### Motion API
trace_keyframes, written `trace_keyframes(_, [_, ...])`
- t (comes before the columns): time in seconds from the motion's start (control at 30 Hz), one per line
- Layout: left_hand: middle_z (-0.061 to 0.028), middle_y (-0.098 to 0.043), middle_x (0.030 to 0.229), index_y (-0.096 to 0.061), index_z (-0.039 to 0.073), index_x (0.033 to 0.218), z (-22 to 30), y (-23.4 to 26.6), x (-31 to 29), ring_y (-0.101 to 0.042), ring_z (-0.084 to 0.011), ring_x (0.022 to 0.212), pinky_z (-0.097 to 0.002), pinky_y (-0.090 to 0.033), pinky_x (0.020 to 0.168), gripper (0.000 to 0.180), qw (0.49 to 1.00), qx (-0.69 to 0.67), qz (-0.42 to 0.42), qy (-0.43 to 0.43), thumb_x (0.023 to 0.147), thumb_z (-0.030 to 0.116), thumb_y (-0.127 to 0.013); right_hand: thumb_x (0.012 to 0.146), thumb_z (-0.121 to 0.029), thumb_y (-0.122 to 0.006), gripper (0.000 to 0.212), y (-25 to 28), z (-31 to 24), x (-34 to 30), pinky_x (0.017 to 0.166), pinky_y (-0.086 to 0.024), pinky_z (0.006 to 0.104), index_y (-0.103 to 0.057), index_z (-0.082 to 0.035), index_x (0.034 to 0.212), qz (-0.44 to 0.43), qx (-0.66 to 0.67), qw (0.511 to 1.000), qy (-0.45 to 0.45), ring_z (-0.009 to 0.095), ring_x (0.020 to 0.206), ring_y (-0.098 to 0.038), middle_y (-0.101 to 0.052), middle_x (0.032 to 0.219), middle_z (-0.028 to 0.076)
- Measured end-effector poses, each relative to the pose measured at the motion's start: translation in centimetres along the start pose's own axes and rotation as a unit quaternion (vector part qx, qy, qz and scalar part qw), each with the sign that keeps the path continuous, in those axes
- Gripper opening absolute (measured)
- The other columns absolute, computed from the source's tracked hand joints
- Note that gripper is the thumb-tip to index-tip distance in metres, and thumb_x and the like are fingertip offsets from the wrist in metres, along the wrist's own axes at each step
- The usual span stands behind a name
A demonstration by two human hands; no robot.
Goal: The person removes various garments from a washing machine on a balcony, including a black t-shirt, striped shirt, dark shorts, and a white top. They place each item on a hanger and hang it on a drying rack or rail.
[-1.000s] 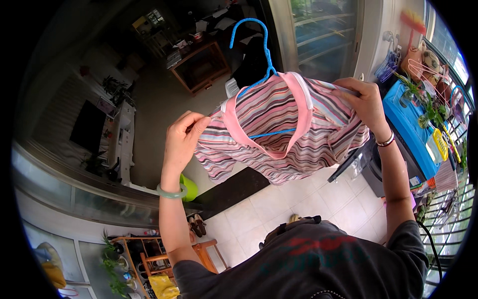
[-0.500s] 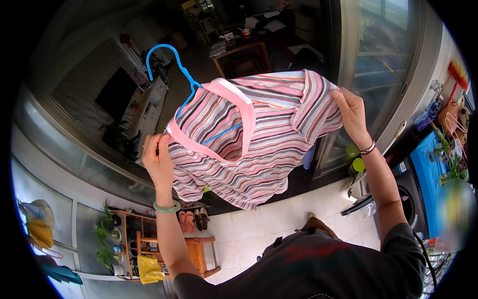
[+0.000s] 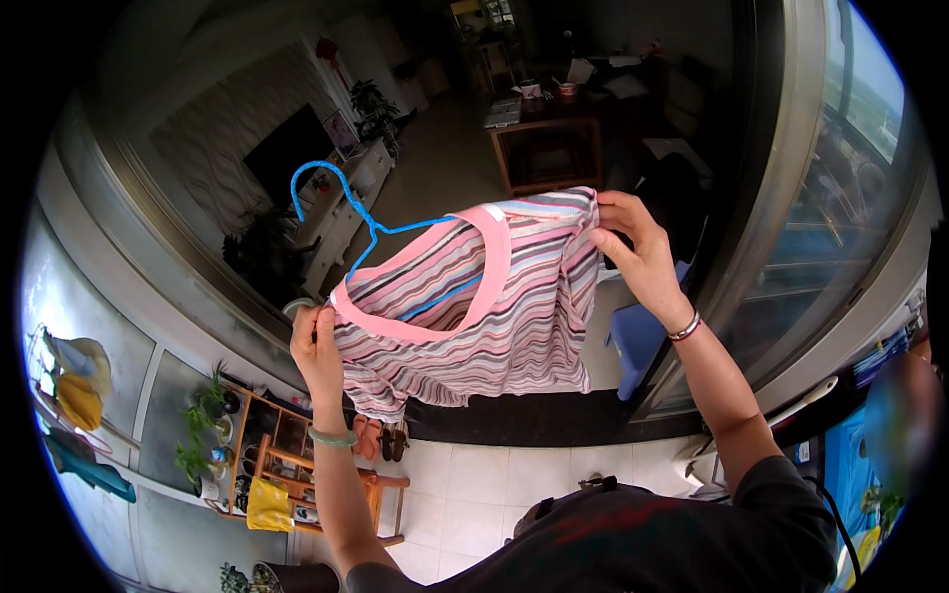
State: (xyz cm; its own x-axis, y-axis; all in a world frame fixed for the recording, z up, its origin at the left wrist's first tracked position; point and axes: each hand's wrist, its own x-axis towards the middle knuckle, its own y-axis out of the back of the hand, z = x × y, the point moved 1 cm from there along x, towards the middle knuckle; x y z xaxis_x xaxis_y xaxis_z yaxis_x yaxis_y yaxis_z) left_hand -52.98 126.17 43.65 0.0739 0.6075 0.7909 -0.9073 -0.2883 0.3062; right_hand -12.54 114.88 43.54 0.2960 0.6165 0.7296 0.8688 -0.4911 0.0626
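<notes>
A striped shirt point(image 3: 534, 296) in pink, grey and white, with a wide pink collar, hangs in the air before me. Inside it is a blue hanger point(image 3: 374, 225); its hook and part of its arms show above the collar and through the neck opening, the rest hidden by cloth. My left hand point(image 3: 318, 361) pinches the shirt at the left shoulder beside the collar. At the far shoulder and sleeve, my right hand point(image 3: 643, 252) has thumb and fingers around the cloth edge, gripping it lightly.
Glass sliding doors point(image 3: 781, 227) frame a dark room with a wooden table point(image 3: 544, 124). At lower left stand a wooden rack point(image 3: 282, 435) with a yellow cloth point(image 3: 269, 504), potted plants point(image 3: 203, 425) and sandals point(image 3: 366, 438). A blue plastic stool-like thing point(image 3: 636, 341) is by the door.
My right hand has moved inward toward the left one, from the sleeve's end to near the shoulder. The hanger's right arm now shows above the collar. My view has turned to the left.
</notes>
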Motion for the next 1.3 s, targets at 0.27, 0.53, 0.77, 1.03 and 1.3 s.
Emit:
trace_keyframes(0.27, [-0.0066, -0.053, 0.077, -0.061, -0.002, 0.088, -0.5, -4.1, 0.4, -0.049, -0.0182, 0.071, -0.0274, -0.04, 0.066, 0.012, 0.995, 0.092, -0.011, -0.028, 0.088, 0.009, -0.066, 0.09, -0.01, -0.068, 0.013, 1.2, 4.3, 3.4, 0.059, -0.041, 0.0232, -0.065, 0.003, 0.092, 0.154, -0.051, 0.987, 0.012, 0.011, 0.064, -0.049, -0.057, 0.073, 0.006])
trace_keyframes(0.53, [-0.0068, -0.054, 0.075, -0.061, -0.002, 0.086, -3.9, -10.3, 2.8, -0.049, -0.0207, 0.072, -0.03, -0.039, 0.069, 0.011, 0.998, 0.044, -0.043, -0.008, 0.087, 0.008, -0.066, 0.09, -0.009, -0.064, 0.02, 1.4, 9.7, 5.7, 0.078, -0.049, 0.0289, -0.062, 0.0, 0.107, 0.04, -0.048, 0.998, 0.0, 0.02, 0.086, -0.063, -0.065, 0.098, 0.01])
trace_keyframes(0.77, [-0.0045, -0.053, 0.072, -0.061, -0.001, 0.082, -8.8, -16.4, 9.7, -0.047, -0.0168, 0.068, -0.029, -0.038, 0.066, 0.017, 0.997, -0.024, -0.077, -0.022, 0.09, 0.013, -0.066, 0.086, -0.007, -0.066, 0.014, 0.8, 12.3, 10.6, 0.067, -0.049, 0.0379, -0.063, -0.001, 0.097, -0.031, -0.302, 0.937, 0.172, 0.03, 0.073, -0.059, -0.06, 0.082, 0.012])
trace_keyframes(1.03, [-0.0048, -0.055, 0.07, -0.064, 0.0, 0.08, -14.3, -22.5, 17.6, -0.049, -0.0187, 0.068, -0.0305, -0.039, 0.067, 0.019, 0.986, -0.075, -0.146, -0.011, 0.086, 0.017, -0.07, 0.087, -0.008, -0.064, 0.01, -1.2, 15.6, 16.7, 0.059, -0.048, 0.0395, -0.059, 0.0, 0.088, -0.091, -0.335, 0.933, 0.1, 0.034, 0.067, -0.06, -0.06, 0.077, 0.015])
trace_keyframes(1.3, [0.0004, -0.06, 0.094, -0.062, 0.002, 0.107, -22.8, -30.1, 23.1, -0.055, -0.0073, 0.083, -0.0226, -0.046, 0.076, 0.027, 0.93, -0.337, -0.124, 0.081, 0.083, 0.004, -0.074, 0.091, -0.007, -0.058, 0.009, -1.3, 20.4, 21.0, 0.058, -0.045, 0.035, -0.058, 0.002, 0.088, 0.046, -0.392, 0.913, 0.101, 0.031, 0.064, -0.057, -0.057, 0.075, 0.014])
